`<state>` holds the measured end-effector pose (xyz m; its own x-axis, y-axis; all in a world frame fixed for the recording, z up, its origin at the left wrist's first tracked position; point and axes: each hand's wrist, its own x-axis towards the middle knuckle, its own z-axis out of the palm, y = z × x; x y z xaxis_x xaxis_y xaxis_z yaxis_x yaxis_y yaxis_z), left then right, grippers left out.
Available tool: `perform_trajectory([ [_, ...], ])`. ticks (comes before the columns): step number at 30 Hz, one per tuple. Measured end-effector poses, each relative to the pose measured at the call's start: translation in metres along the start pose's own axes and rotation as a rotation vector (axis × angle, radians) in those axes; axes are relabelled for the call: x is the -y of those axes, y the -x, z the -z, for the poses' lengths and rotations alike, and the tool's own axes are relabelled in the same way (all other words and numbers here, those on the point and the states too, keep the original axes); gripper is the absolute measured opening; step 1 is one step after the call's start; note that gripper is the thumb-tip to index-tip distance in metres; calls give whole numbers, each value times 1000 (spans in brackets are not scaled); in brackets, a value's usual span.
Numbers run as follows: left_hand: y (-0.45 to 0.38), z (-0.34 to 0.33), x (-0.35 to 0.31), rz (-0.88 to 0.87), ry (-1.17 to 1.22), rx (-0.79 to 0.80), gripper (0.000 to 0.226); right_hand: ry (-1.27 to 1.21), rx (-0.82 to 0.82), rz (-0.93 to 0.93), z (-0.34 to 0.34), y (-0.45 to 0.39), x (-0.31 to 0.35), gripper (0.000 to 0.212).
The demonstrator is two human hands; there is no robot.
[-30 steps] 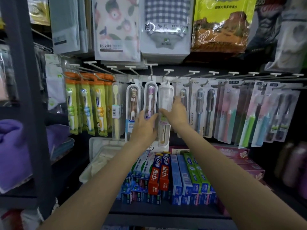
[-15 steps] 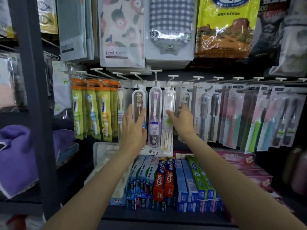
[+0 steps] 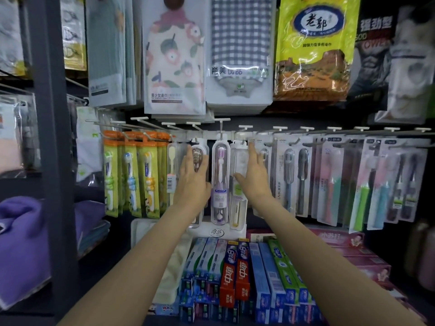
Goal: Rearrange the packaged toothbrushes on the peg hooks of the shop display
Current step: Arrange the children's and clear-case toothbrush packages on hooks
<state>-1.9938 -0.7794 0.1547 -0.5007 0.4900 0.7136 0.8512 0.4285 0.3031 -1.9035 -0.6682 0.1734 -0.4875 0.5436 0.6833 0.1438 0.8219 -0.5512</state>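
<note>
- The display rack (image 3: 306,132) carries a row of peg hooks at mid height; packaged toothbrushes hang from them side by side, with toothpaste boxes (image 3: 237,274) stacked on the shelf below.
- The three clear toothbrush cases at the centre are the items in hand: a case with a brown-bristled brush (image 3: 199,161), a case with a purple brush (image 3: 220,182) and a pale case (image 3: 240,182). Each hangs upright from its own hook.
- Handling, as a judgement: the cases look like light, rigid, smooth plastic. They should swing freely on the hook and may slip under a flat palm. Take hold at the long side edges of the body, then lift the hanging tab off the hook end.
- The left hand (image 3: 193,180) lies flat against the brown-brush case, fingers straight and together, gripping nothing.
- The right hand (image 3: 255,177) lies beside the pale case, fingers extended upward, thumb touching the case edge. No grip is closed.
</note>
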Motion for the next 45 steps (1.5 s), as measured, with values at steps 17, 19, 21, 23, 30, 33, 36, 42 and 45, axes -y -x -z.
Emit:
perform_trajectory([
  [17,24,-16,8,-25,-58,-40,64,-32,70,-161,-9,7,-10,87],
  [19,36,-23,12,-48,-59,-23,65,-15,105,-185,-12,12,-18,83],
  [21,47,-28,16,-64,-52,-5,66,10,150,-201,-13,18,-25,81],
  [23,55,-33,20,-77,-60,-14,66,15,184,-213,-13,26,-30,80],
  [30,75,-45,30,-118,-69,-64,67,45,241,-224,-15,45,-39,69],
  [33,74,-44,28,-142,-61,-78,68,41,191,-173,-14,49,-42,53],
  [36,67,-43,19,-210,-106,-105,72,83,171,-133,-11,48,-42,44],
  [42,47,-41,-9,-405,-196,-190,68,142,4,-150,5,38,-55,39],
  [45,32,-47,-20,-514,-293,-202,54,138,-84,-147,9,29,-65,38],
])
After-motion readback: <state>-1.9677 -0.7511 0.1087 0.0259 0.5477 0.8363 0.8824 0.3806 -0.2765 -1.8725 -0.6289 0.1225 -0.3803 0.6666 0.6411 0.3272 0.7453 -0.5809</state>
